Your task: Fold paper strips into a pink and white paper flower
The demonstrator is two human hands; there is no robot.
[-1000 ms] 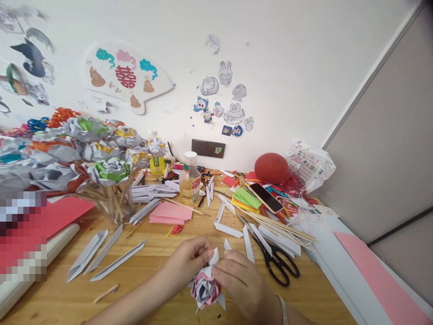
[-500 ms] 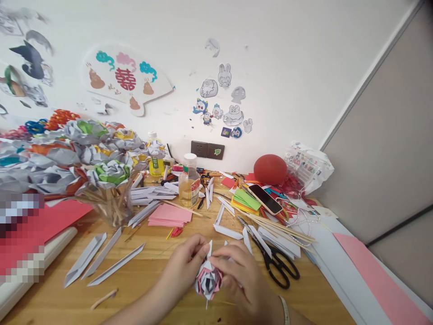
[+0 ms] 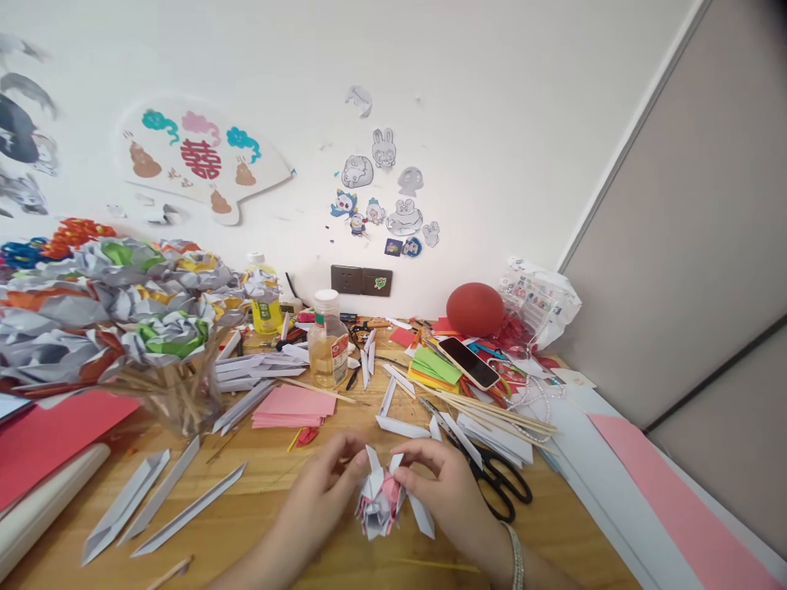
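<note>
Between my hands, just above the wooden table, is a folded paper flower (image 3: 379,512) with white and pink petals. My left hand (image 3: 335,475) grips it from the left, thumb and fingers pinched at a white paper strip that sticks up. From the other side my right hand (image 3: 439,483) pinches a second upright white strip between thumb and fingertips. Another white folded strip (image 3: 421,516) angles down beneath the right hand. Black-handled scissors (image 3: 501,483) lie to the right of that hand, with white folded paper strips (image 3: 393,418) beyond.
Folded white strips (image 3: 190,508) and pink paper sheets (image 3: 293,406) lie to the left. Paper flowers (image 3: 172,334) on sticks stand in a clear container (image 3: 184,401). A bottle (image 3: 329,344), phone (image 3: 468,363), wooden sticks (image 3: 492,410) and a red balloon (image 3: 475,309) are farther back.
The flower has been tilted, so its white base strips now point up and more of its side shows. My right fingers have shifted onto an upright strip. The view has swung right.
</note>
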